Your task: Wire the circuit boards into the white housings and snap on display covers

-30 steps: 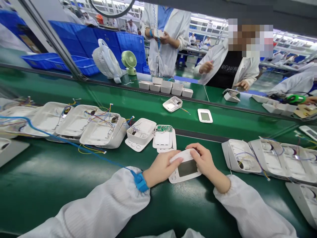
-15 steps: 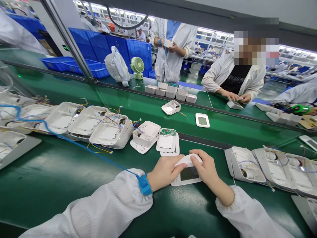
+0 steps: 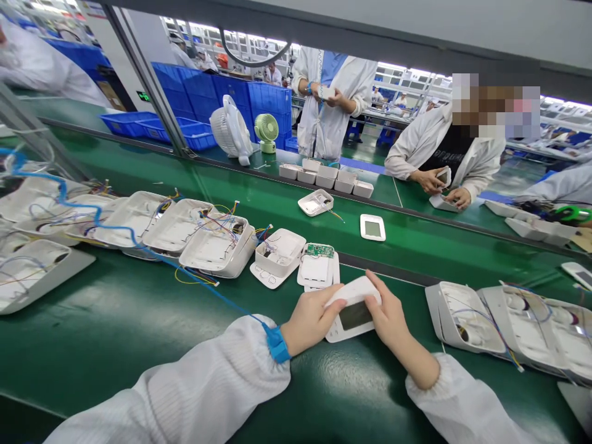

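Observation:
A white plastic device housing (image 3: 341, 333) with a dark rectangular screen is held between both hands, tilted above the green work surface. My left hand (image 3: 309, 317) grips its left side, thumb on the front next to the screen. On the opposite side, my right hand (image 3: 390, 317) is closed with the thumb on the front and fingers behind. The back of the housing is hidden. Just beyond it lies a stack of white panels (image 3: 316, 269) with a green circuit board (image 3: 320, 250). Beside that, an open white case (image 3: 280, 251) rests on another panel.
Open wired housings line the left (image 3: 217, 246) and right (image 3: 472, 317). A blue wrist cord (image 3: 217, 299) runs leftward from my wristband. On the belt beyond lie an open case (image 3: 316, 202) and a screen panel (image 3: 372, 228). Across, a co-worker (image 3: 444, 154) handles a similar panel.
The housing has tilted, its right end rising, and more of its white upper edge shows. Both hands keep their grip. Across the belt, the seated co-worker has lifted a panel off a case.

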`<act>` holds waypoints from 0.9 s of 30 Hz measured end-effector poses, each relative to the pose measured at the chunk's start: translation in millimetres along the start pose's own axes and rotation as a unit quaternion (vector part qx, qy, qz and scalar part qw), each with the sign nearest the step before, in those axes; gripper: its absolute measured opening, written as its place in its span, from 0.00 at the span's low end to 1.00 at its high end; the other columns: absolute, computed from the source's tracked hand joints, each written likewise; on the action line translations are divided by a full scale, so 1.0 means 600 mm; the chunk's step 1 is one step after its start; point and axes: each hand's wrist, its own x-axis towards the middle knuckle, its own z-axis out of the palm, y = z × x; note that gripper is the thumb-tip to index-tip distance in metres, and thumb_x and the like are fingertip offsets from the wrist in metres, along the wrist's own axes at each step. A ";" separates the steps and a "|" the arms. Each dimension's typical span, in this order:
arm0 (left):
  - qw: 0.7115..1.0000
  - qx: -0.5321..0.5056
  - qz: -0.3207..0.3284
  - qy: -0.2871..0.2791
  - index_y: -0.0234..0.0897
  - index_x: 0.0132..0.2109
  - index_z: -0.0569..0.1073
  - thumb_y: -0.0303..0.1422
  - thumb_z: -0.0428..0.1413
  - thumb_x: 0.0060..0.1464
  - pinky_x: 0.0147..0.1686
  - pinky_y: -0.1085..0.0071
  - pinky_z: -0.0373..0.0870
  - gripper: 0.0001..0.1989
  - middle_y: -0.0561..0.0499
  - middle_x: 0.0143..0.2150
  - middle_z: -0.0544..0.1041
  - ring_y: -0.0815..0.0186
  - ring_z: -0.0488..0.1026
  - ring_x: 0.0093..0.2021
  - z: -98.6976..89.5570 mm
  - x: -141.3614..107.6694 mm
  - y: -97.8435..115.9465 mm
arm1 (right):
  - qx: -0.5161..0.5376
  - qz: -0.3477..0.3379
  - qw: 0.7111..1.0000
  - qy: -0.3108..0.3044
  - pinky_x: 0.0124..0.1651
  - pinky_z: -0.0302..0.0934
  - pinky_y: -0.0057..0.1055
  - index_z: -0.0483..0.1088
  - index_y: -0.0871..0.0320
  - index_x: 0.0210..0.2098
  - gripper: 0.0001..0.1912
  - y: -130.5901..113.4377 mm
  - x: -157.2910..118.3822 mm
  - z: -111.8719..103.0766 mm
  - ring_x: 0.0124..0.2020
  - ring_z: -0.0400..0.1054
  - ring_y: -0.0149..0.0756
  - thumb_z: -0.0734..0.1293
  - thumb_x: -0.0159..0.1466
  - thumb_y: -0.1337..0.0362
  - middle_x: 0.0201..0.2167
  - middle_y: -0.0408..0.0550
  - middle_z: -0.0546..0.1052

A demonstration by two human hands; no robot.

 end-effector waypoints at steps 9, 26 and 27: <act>0.997 -0.067 -0.023 0.011 0.38 0.56 0.72 0.40 0.46 0.65 0.47 0.65 0.72 0.19 0.47 0.46 0.80 0.61 0.77 0.46 0.014 -0.007 -0.006 | -0.036 -0.001 0.998 -0.060 0.41 0.68 0.39 0.73 0.57 0.48 0.24 0.010 0.009 -0.009 0.38 0.76 0.47 0.59 0.66 0.46 0.39 0.52 0.80; 0.980 -0.137 0.007 0.146 0.36 0.61 0.64 0.41 0.47 0.65 0.59 0.59 0.66 0.22 0.41 0.60 0.71 0.58 0.69 0.60 0.016 0.001 -0.042 | 0.171 -0.001 0.981 -0.088 0.48 0.69 0.41 0.70 0.56 0.50 0.23 0.027 -0.011 0.009 0.45 0.73 0.46 0.68 0.63 0.48 0.45 0.54 0.78; 0.980 -0.124 0.031 0.154 0.37 0.63 0.62 0.41 0.50 0.63 0.61 0.57 0.64 0.24 0.40 0.63 0.68 0.56 0.66 0.62 0.014 0.002 -0.044 | 0.143 -0.026 0.988 -0.052 0.46 0.69 0.39 0.70 0.56 0.51 0.23 0.026 -0.011 0.003 0.43 0.73 0.45 0.67 0.64 0.47 0.44 0.54 0.77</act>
